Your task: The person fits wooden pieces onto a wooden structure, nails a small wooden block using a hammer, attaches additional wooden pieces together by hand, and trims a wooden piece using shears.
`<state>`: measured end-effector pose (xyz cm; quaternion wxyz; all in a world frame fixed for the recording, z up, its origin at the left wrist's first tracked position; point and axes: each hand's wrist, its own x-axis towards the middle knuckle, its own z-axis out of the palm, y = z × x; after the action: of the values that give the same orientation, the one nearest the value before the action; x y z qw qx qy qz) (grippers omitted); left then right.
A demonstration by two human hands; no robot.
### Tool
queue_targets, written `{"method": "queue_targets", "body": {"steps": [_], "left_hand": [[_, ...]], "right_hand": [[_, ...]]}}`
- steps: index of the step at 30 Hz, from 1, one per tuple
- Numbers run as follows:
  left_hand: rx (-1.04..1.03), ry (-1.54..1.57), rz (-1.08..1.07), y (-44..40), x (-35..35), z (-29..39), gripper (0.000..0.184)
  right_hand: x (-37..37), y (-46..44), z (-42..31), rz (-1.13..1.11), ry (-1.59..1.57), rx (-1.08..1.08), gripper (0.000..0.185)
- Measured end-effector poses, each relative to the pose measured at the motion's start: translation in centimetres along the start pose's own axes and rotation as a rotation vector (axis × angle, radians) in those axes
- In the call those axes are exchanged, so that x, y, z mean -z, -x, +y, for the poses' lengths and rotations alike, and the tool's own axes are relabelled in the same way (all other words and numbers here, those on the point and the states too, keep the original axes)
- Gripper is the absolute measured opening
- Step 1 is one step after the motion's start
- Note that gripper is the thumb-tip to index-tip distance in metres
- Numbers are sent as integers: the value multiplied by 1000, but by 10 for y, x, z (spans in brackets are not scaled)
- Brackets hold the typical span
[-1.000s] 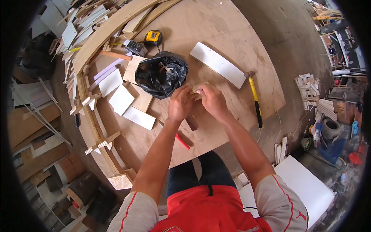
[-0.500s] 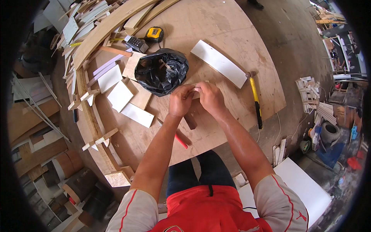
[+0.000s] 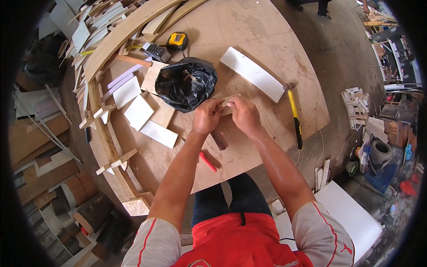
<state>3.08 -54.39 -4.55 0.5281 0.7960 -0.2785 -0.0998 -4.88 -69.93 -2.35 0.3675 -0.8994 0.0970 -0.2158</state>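
Note:
My left hand [image 3: 207, 116] and my right hand [image 3: 245, 116] meet over the wooden table, fingertips pinched close together. Whatever small thing is between them is too hidden to name. Just beyond the fingers a pale wooden piece [image 3: 233, 98] shows, partly covered by my hands. A dark brown block [image 3: 219, 139] lies below them. Nearer to me is a red-handled tool [image 3: 207, 162], its far end hidden by my left forearm. Close beyond my left hand stands an open black plastic bag [image 3: 187, 100] with scraps inside.
A white board [image 3: 252, 73] and a yellow-handled hammer [image 3: 294, 113] lie to the right. White offcuts [image 3: 138, 111], a yellow tape measure [image 3: 178, 40] and a small box [image 3: 156, 52] are on the left. Long wood strips [image 3: 129, 38] line the far-left edge. Another person's legs [image 3: 324, 6] appear at the top.
My hands have shifted slightly, and more of the pale wooden piece shows beyond them. At the top, more of the other person's legs has come into view.

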Motion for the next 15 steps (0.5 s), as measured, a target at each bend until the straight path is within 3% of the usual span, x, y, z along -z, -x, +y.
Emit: {"method": "queue_targets", "body": {"steps": [15], "left_hand": [[-48,-47,-42,-2,4,-7,31]], "right_hand": [[-6,3,2,44,19,-55,5]]}}
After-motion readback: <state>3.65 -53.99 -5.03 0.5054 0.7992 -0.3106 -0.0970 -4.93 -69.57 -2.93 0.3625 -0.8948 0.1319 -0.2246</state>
